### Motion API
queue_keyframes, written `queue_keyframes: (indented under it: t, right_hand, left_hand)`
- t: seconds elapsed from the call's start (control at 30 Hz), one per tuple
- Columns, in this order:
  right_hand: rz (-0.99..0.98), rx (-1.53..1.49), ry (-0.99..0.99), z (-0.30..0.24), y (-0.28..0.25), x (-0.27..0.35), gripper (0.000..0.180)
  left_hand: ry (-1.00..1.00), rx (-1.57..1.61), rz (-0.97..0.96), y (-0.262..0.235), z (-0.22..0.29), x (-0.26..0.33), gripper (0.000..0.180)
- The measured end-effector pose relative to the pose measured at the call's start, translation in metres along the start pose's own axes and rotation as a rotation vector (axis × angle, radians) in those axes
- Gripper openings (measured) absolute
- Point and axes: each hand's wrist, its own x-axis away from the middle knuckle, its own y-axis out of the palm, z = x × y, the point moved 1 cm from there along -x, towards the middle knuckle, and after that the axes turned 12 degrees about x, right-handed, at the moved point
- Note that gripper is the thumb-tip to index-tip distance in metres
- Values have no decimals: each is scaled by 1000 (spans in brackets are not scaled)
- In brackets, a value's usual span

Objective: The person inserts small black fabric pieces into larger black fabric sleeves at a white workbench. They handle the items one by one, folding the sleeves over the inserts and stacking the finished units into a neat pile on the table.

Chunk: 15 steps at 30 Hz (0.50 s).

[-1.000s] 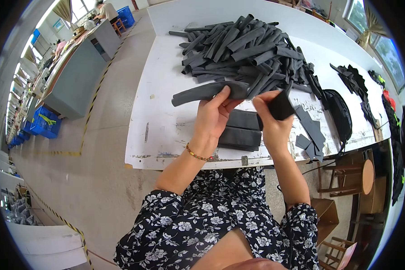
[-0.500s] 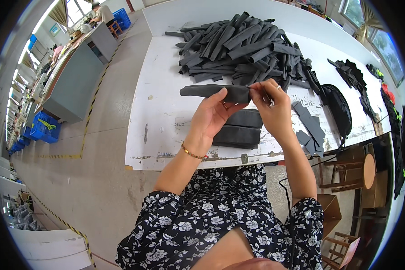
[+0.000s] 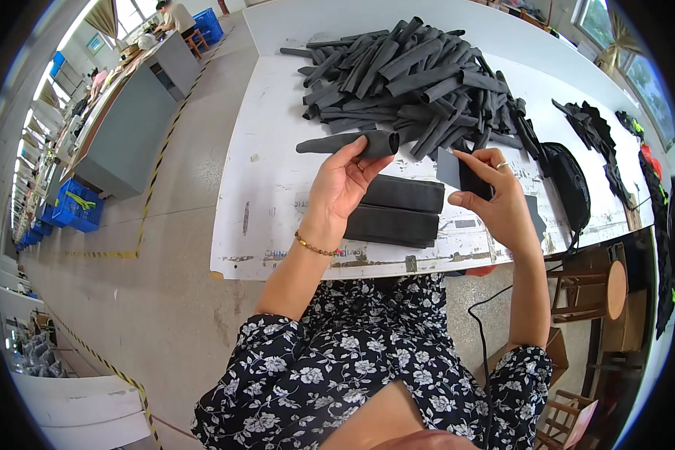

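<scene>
1. White counter (image 3: 277,187) carries a pile of dark grey foam tubes (image 3: 420,75).
2. Two flat black pieces (image 3: 397,210) lie stacked below the hands.
3. Left hand (image 3: 341,184) pinches one grey tube (image 3: 345,142) above the counter.
4. Right hand (image 3: 495,199) grips a small black piece (image 3: 457,171).

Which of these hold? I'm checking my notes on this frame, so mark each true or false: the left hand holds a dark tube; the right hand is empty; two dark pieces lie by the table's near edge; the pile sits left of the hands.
1. The left hand holds a dark tube: true.
2. The right hand is empty: false, it grips a small dark flat piece.
3. Two dark pieces lie by the table's near edge: true.
4. The pile sits left of the hands: false, it lies beyond them.
</scene>
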Motion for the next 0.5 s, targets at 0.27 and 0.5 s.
queue_keyframes:
  t: [0.27,0.5]
  right_hand:
    - [176,-69,-109,-12,8,1,56]
    - [363,-1,-195,-22,19,-1,33]
  left_hand:
    - [-34,-27,1,6,-2,3,13]
    - [-55,-122,-67,-3,-6,1,19]
